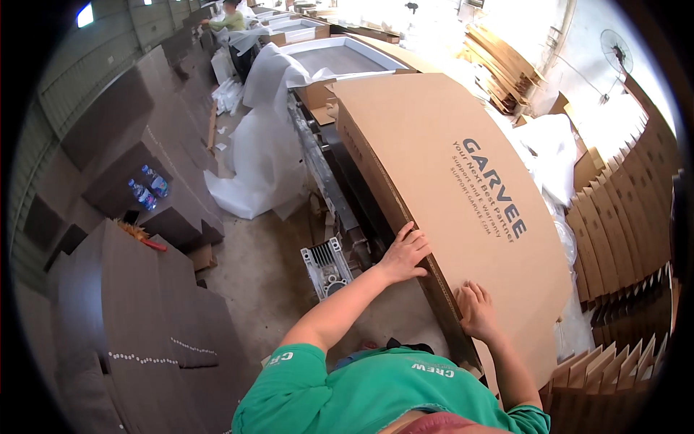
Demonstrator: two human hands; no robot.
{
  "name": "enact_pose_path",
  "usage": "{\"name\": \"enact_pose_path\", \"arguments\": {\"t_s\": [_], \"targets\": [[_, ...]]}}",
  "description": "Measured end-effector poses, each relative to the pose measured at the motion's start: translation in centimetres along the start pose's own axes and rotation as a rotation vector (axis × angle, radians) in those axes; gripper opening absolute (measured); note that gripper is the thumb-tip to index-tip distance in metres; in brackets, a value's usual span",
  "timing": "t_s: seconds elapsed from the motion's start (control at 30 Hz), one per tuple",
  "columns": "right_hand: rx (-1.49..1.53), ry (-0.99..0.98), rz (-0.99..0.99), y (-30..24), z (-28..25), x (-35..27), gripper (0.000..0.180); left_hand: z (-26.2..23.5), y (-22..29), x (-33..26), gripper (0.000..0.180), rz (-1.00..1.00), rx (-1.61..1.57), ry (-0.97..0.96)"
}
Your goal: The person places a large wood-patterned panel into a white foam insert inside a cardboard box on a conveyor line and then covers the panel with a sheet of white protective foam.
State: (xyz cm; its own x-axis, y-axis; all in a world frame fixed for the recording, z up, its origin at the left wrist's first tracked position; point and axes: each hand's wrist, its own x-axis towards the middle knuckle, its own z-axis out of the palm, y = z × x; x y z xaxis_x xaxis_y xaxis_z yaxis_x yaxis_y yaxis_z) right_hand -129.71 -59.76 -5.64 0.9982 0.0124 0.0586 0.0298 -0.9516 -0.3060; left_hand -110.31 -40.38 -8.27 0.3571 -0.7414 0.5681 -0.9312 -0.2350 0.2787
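A large flat brown cardboard box (434,152) with dark printing lies lengthwise before me on a conveyor (322,170). Bent over its near left edge, the fingers of my left hand (406,254) grip the cardboard, with the thumb resting on the top face. Closer to my body, my right hand (477,311) holds the same long edge with curled fingers. The box's top is closed at this end, and its contents are hidden. A metal motor housing (327,266) sits low beside the conveyor, left of my left forearm.
White foam sheeting (256,145) hangs at the conveyor's left side. Dark panelled furniture (152,318) stands left, with two bottles (148,186) on one piece. Stacked folded cardboard (614,231) lines the right. Farther along are open boxes (340,58) and another person (233,22).
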Motion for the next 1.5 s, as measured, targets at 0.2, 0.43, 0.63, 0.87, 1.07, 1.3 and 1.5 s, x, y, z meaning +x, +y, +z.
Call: {"name": "enact_pose_path", "arguments": {"t_s": [0.2, 0.43, 0.63, 0.87, 1.07, 1.3, 1.5], "targets": [[-0.006, 0.117, -0.053, -2.2, -2.6, 1.0, 0.058, -1.3, -2.0, -0.1, 0.050, -0.057, 0.001, 0.099], [-0.353, 0.043, -0.222, -3.9, -11.6, 1.1, 0.052, -0.4, -3.2, 1.9, 0.053, -0.070, 0.010, 0.048], [-0.662, 0.197, -0.152, -1.6, -25.1, 2.5, 0.045, -1.5, -2.6, 3.6, 0.055, -0.160, 0.143, -0.034], [-1.106, 0.796, 0.037, 10.6, -35.6, 5.5, 0.038, -0.3, -2.7, 7.8, 0.038, -0.257, 0.266, -0.282], [-1.124, 0.731, 0.515, 28.6, -32.8, 14.7, 0.046, -1.6, -3.3, 6.6, 0.047, -0.362, 0.267, -0.279], [-1.100, 0.409, 0.914, 45.0, -26.8, 20.1, 0.057, -0.2, -2.4, 10.0, 0.044, -0.446, 0.290, -0.441], [-0.638, 0.063, 0.834, 45.4, -15.5, 26.0, 0.065, 0.6, -2.3, 10.4, 0.056, -0.512, 0.378, -0.414]]}}
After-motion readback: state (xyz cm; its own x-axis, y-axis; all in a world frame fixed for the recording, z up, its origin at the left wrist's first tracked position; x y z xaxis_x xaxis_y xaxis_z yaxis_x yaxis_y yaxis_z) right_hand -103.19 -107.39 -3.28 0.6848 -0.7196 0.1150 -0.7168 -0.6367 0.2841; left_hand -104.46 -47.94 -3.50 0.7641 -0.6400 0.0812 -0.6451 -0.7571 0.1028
